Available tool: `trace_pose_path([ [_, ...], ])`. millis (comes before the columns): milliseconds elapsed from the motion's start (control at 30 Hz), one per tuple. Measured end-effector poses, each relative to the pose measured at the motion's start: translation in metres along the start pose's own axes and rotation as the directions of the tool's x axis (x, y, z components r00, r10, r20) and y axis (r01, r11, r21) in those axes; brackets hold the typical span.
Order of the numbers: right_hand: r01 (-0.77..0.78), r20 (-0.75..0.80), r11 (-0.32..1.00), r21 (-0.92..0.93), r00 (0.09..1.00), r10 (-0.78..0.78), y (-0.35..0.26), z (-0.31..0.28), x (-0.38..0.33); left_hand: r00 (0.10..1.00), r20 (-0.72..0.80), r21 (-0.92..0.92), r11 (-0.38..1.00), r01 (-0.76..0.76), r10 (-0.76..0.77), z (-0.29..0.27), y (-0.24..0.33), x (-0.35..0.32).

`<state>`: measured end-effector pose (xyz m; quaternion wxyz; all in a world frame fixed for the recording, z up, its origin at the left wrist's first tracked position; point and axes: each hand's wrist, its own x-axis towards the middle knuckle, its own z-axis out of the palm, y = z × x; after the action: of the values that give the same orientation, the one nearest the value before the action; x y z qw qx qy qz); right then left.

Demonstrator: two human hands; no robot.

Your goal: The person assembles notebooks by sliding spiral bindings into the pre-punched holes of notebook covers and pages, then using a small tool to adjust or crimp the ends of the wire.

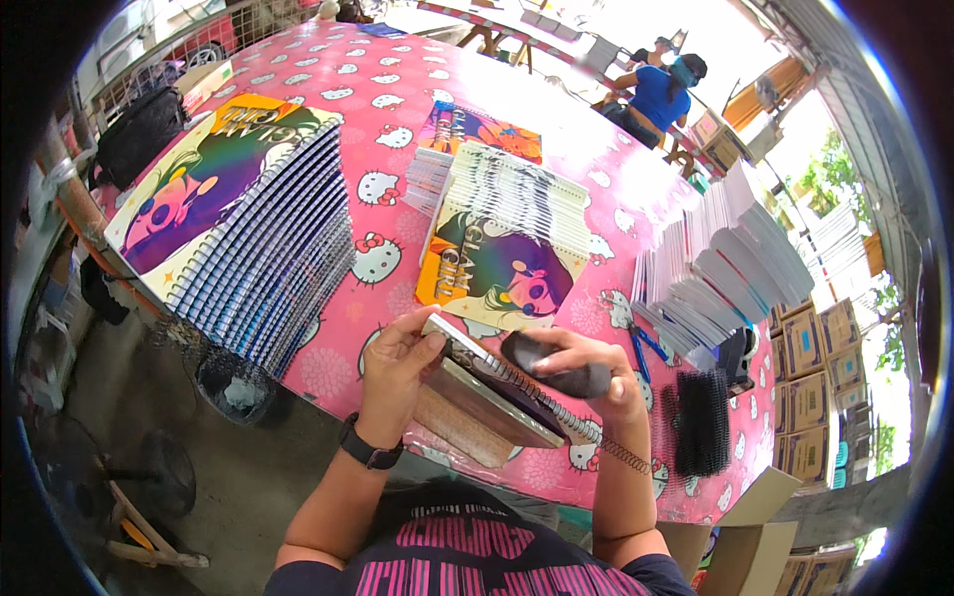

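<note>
Pink cartoon-cat tablecloth (397,89) carries fanned stacks of spiral notebooks (268,233) close by. At its near edge, the left hand (397,358) pinches the notebook (497,392); the right hand (586,363) grips a dark tool (556,368). The dangling wire coil (621,455) could snag or slip out if tugged; pliers (646,343) lie beside it.
</note>
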<state>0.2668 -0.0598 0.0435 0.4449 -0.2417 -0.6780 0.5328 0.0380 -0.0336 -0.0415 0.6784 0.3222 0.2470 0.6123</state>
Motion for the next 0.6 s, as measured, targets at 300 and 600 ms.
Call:
trace_pose_path([
  [300,-0.226,-0.1,0.828,-0.514,0.974,0.204,0.0,0.005,0.034,0.999,-0.01,-0.037,0.999,-0.038,0.038,0.0,-0.001,0.006],
  [600,-0.227,-0.096,0.974,-0.023,0.97,0.224,0.01,0.012,0.03,0.999,-0.035,-0.04,0.999,0.008,-0.01,0.007,0.002,-0.001],
])
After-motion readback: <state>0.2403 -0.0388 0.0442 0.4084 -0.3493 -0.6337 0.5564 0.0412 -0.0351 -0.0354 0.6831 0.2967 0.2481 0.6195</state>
